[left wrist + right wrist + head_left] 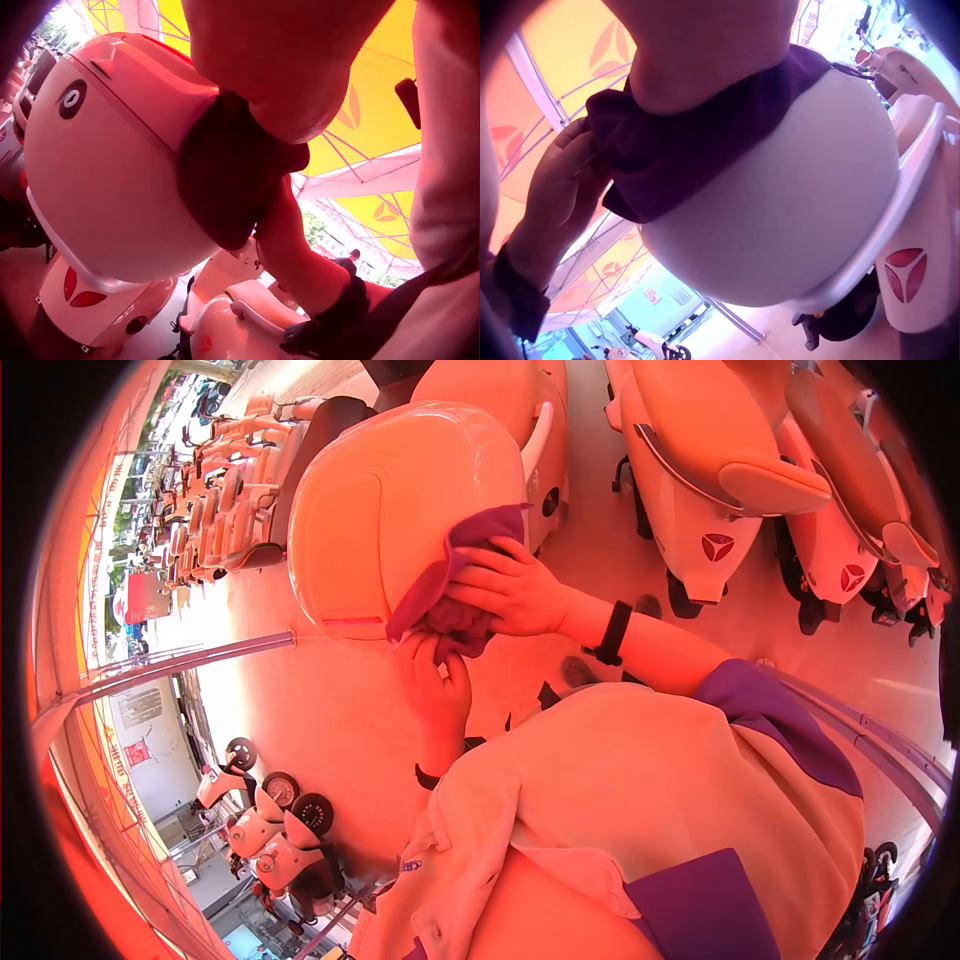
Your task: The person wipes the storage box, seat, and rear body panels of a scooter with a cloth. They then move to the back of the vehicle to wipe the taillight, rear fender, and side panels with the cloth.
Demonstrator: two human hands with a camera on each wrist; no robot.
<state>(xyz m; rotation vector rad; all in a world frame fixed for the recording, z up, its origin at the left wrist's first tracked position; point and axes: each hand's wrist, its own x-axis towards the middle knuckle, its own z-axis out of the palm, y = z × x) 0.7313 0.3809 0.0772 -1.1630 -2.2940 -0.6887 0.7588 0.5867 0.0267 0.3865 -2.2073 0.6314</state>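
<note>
A dark purple cloth (420,598) (221,172) (682,154) lies against the corner of a rounded, pale top case (345,530) (97,172) (780,202) at the back of a scooter. My right hand (515,592) (705,56) rests on the cloth with its fingers extended, pressing it to the case. Just below, in the head view, my left hand (437,685) (562,176) pinches the cloth's lower edge between thumb and fingers; its fingertips are partly hidden by the cloth. In the left wrist view the left hand (270,64) fills the top, blurred and close.
More scooters (700,470) stand in a row at the upper right, and others (225,510) at the upper left. Three-wheeled or small vehicles (275,840) are at the lower left. A metal canopy pole (190,660) reaches in from the left. Yellow canopy fabric (382,82) hangs overhead.
</note>
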